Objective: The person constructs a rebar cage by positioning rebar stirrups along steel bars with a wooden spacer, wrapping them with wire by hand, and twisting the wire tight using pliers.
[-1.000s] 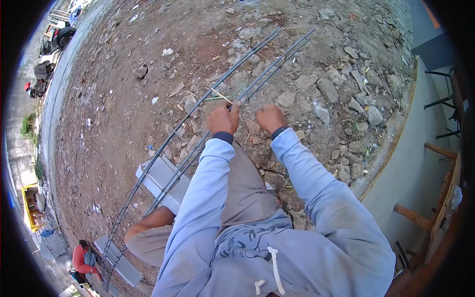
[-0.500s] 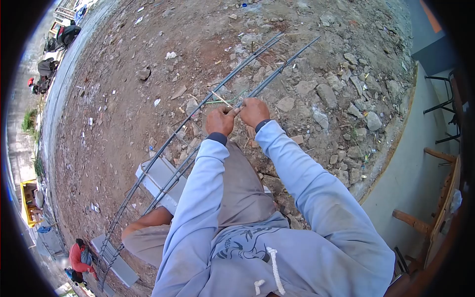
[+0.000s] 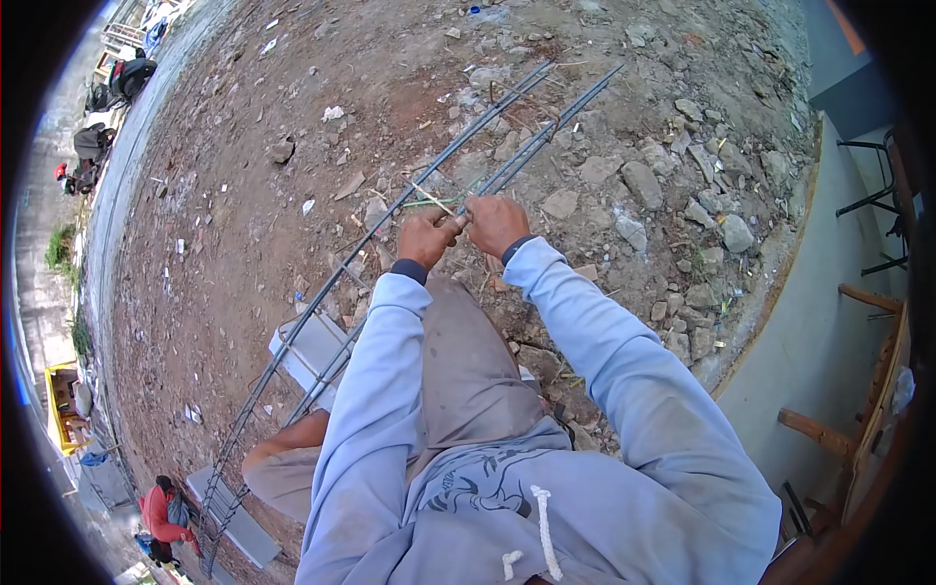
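Note:
A long rebar cage [image 3: 369,234], made of thin steel bars joined by square stirrups, runs diagonally from the upper middle to the lower left. At its near pair of bars my left hand [image 3: 426,240] is closed, with thumb and finger pinched at a stirrup's corner. Right beside it, my right hand [image 3: 497,225] has its fingers curled round the same bars. The fingertips of both hands almost meet. Any tie wire between them is too small to make out. A pale stirrup side [image 3: 430,197] reaches from the far bars to my left fingers.
Grey blocks [image 3: 310,353] [image 3: 237,519] lie under the cage. Broken stones [image 3: 643,185] cover the ground at right, beside a low wall [image 3: 809,302] with wooden furniture [image 3: 819,434]. A person in red [image 3: 168,514] is at the cage's far lower end. Motorbikes [image 3: 127,78] stand upper left.
Both hands stay at the same joint, fingers slightly shifted and my left hand turned a little. The cage appears slightly further left and up in view.

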Demonstrator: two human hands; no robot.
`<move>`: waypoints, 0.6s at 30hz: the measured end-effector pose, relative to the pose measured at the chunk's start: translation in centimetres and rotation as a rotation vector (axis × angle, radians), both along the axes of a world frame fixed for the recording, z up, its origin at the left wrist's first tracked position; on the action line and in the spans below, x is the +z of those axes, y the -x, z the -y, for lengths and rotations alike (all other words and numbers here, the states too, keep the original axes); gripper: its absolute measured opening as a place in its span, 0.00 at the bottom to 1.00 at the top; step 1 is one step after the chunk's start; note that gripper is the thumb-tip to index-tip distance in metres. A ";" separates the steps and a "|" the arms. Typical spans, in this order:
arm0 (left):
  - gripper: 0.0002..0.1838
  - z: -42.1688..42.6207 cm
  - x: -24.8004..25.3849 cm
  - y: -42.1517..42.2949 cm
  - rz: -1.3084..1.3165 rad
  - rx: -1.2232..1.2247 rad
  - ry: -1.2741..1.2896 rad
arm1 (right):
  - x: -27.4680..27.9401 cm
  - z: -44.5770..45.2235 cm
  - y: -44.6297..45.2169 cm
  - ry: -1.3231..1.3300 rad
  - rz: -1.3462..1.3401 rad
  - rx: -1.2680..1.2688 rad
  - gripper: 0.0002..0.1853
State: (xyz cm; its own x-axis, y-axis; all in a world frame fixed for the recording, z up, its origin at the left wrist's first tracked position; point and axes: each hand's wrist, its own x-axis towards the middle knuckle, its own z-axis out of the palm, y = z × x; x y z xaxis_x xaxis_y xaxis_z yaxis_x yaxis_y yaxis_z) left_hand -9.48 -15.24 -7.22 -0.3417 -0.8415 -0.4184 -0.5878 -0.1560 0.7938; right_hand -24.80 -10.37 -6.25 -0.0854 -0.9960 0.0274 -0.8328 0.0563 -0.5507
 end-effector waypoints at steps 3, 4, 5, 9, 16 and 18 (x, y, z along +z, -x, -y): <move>0.15 0.5 -0.7 -0.7 -0.108 0.000 -0.058 | 0.4 0.7 0.2 0.043 -0.003 0.099 0.06; 0.15 0.6 -0.5 -0.9 -0.115 -0.010 -0.085 | 0.7 1.0 0.2 0.058 0.002 0.133 0.06; 0.15 0.6 -0.4 -1.0 -0.121 -0.020 -0.112 | 0.9 1.0 0.1 0.065 0.005 0.148 0.06; 0.09 1.2 1.1 -0.7 -0.235 0.013 -0.348 | 0.5 0.3 -0.4 0.098 0.038 0.134 0.06; 0.15 1.4 1.5 -0.5 -0.244 0.139 -0.522 | -0.1 -0.6 -0.7 0.101 0.120 0.014 0.05; 0.17 1.2 1.5 0.0 -0.223 0.095 -0.494 | -0.1 -1.1 -0.6 0.155 0.179 0.026 0.08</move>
